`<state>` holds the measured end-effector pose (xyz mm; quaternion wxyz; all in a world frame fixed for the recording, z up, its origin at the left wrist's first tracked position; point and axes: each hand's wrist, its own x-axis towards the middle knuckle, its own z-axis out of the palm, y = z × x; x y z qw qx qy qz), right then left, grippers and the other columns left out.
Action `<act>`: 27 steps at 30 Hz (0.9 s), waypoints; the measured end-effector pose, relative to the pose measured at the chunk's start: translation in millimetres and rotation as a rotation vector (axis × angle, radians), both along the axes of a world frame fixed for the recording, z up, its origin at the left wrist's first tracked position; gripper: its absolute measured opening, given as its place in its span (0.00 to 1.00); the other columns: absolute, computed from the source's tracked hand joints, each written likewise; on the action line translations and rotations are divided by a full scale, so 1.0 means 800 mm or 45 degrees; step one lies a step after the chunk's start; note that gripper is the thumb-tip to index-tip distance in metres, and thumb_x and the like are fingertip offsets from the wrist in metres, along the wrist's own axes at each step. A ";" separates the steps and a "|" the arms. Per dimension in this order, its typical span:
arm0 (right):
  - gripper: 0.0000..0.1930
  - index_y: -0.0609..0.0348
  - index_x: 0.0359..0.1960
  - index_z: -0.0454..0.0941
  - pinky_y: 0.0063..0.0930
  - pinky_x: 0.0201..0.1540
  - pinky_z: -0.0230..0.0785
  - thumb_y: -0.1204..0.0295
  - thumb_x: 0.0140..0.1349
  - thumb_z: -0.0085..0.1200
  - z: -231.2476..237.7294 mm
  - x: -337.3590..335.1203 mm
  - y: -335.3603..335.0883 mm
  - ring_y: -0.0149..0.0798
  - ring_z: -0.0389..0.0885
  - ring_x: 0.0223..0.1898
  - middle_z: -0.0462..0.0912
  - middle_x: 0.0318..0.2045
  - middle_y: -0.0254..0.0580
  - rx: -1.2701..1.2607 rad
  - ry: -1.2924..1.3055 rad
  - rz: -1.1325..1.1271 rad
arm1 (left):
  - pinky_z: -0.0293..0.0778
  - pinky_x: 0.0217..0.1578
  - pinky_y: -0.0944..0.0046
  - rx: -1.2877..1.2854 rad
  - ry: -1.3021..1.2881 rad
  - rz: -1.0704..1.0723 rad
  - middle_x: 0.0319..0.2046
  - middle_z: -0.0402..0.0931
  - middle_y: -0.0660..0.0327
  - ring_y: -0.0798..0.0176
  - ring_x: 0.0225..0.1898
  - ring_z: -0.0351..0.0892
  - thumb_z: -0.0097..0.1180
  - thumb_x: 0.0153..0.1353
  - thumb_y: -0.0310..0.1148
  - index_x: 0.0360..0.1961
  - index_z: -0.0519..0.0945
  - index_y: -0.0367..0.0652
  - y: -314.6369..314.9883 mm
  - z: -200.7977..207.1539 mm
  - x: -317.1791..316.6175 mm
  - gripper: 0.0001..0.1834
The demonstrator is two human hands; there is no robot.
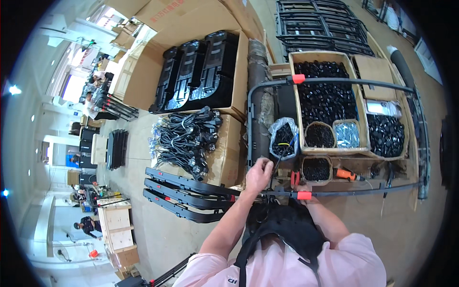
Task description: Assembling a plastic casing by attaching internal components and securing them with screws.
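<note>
A large black frame (337,80) with rounded corners lies across the bench, a red clip (298,79) on its far bar and another red clip (304,195) on its near bar. At the frame's near left corner is my left hand (258,173), its fingers closed together; what they pinch, if anything, is too small to make out. My right hand (311,199) is at the near bar beside the red clip, its fingers hidden. Just beyond my left hand stands a clear bag (284,138) of small black parts. A red-handled tool (295,179) lies between my hands.
Bins of black caps (327,91), silver screws (346,134) and black screws (316,169) fill the bench. An orange power screwdriver (346,175) lies at right. Leftward are coiled cables (186,138) on a carton, black panels (201,71) in a box, and stacked black frames (189,196).
</note>
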<state>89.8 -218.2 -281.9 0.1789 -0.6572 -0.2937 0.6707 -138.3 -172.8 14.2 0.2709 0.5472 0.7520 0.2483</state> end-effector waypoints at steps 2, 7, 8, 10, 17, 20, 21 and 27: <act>0.13 0.61 0.44 0.85 0.38 0.46 0.79 0.71 0.60 0.71 0.030 0.001 0.004 0.42 0.85 0.41 0.87 0.39 0.44 -0.019 0.061 0.033 | 0.81 0.42 0.53 0.237 -0.037 0.109 0.38 0.85 0.49 0.48 0.38 0.87 0.61 0.70 0.35 0.48 0.84 0.42 0.031 0.015 -0.024 0.11; 0.12 0.61 0.40 0.86 0.35 0.37 0.79 0.65 0.63 0.70 0.095 0.112 -0.035 0.36 0.85 0.33 0.87 0.33 0.42 -0.127 0.185 -0.032 | 0.75 0.52 0.46 0.770 0.691 0.032 0.44 0.80 0.51 0.42 0.49 0.79 0.64 0.62 0.31 0.46 0.83 0.43 0.177 0.085 -0.150 0.12; 0.13 0.62 0.39 0.86 0.34 0.35 0.79 0.64 0.63 0.69 0.110 0.149 -0.053 0.35 0.85 0.31 0.87 0.31 0.41 -0.140 0.201 -0.037 | 0.75 0.53 0.45 0.796 0.804 0.116 0.48 0.80 0.51 0.42 0.51 0.78 0.65 0.60 0.32 0.48 0.83 0.44 0.198 0.094 -0.186 0.15; 0.11 0.62 0.40 0.85 0.33 0.32 0.78 0.66 0.66 0.65 0.180 0.157 -0.033 0.34 0.85 0.29 0.87 0.31 0.40 -0.093 0.035 -0.041 | 0.75 0.58 0.44 0.593 0.955 0.215 0.59 0.77 0.49 0.42 0.60 0.75 0.70 0.58 0.37 0.56 0.80 0.46 0.239 0.100 -0.228 0.25; 0.18 0.66 0.58 0.79 0.28 0.40 0.78 0.69 0.70 0.56 0.344 0.170 -0.055 0.35 0.86 0.40 0.87 0.41 0.43 0.070 -0.135 -0.019 | 0.79 0.57 0.48 0.114 1.104 0.002 0.57 0.75 0.50 0.45 0.63 0.76 0.71 0.60 0.37 0.52 0.80 0.43 0.305 0.108 -0.276 0.21; 0.20 0.67 0.59 0.78 0.27 0.41 0.78 0.69 0.70 0.57 0.398 0.150 -0.049 0.35 0.87 0.42 0.88 0.44 0.45 0.138 -0.161 0.150 | 0.85 0.45 0.49 0.230 1.135 -0.072 0.53 0.77 0.50 0.45 0.49 0.86 0.66 0.65 0.35 0.48 0.77 0.44 0.302 0.126 -0.286 0.14; 0.20 0.68 0.59 0.79 0.27 0.41 0.78 0.69 0.70 0.58 0.411 0.141 -0.045 0.35 0.87 0.42 0.88 0.45 0.45 0.169 -0.110 0.209 | 0.84 0.44 0.47 0.321 1.042 0.037 0.49 0.79 0.51 0.43 0.43 0.87 0.62 0.68 0.34 0.48 0.76 0.44 0.299 0.139 -0.288 0.12; 0.18 0.66 0.55 0.82 0.29 0.49 0.79 0.65 0.72 0.59 0.477 0.060 0.029 0.32 0.86 0.43 0.89 0.44 0.43 0.686 -0.019 0.399 | 0.74 0.36 0.56 1.005 -0.032 0.472 0.29 0.76 0.56 0.56 0.29 0.75 0.64 0.67 0.34 0.38 0.76 0.35 0.227 0.216 -0.250 0.13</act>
